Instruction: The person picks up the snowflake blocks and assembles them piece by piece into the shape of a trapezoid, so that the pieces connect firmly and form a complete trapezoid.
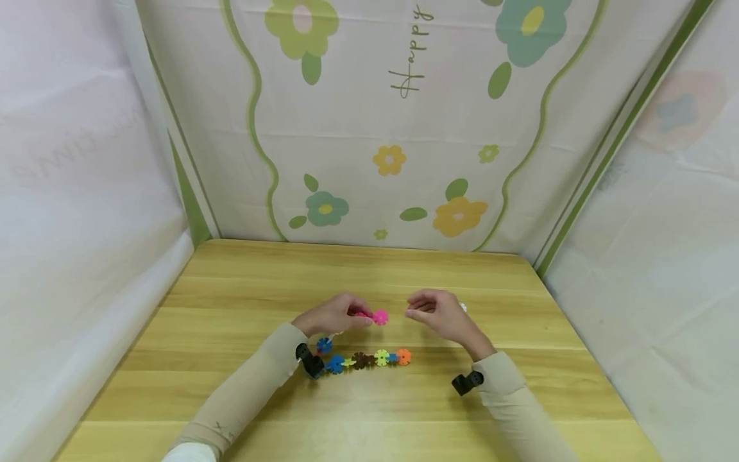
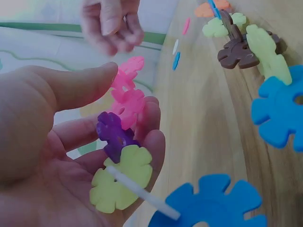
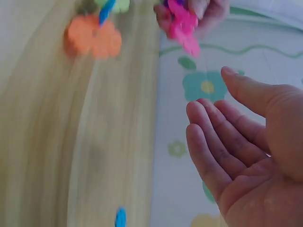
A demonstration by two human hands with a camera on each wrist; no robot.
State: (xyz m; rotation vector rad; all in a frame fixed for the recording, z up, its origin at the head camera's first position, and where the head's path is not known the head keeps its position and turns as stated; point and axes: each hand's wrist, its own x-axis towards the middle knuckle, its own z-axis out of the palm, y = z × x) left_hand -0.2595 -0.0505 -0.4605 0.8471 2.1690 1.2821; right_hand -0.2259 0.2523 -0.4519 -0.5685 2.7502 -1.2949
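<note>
My left hand (image 1: 335,314) pinches a pink notched flower disc (image 2: 128,106) between thumb and fingers. Another pink disc (image 1: 380,317) sticks out past the fingertips towards the right hand. Below the pinch, a purple disc (image 2: 113,135), a yellow-green disc (image 2: 125,189) and a white disc (image 2: 142,191) seen edge-on continue the linked chain across the palm to a blue disc (image 2: 222,198). More of the chain lies along the table, past brown discs (image 1: 360,360) to an orange disc (image 1: 404,357). My right hand (image 1: 441,314) holds nothing, its fingers relaxed and apart from the pink end.
Several loose discs lie on the wooden table (image 1: 462,423) beyond the chain: a pink one (image 2: 186,25), a white one (image 2: 175,46) and a blue one (image 2: 176,61). A flower-patterned cloth (image 1: 346,128) rises behind the table, with pale cloth on both sides.
</note>
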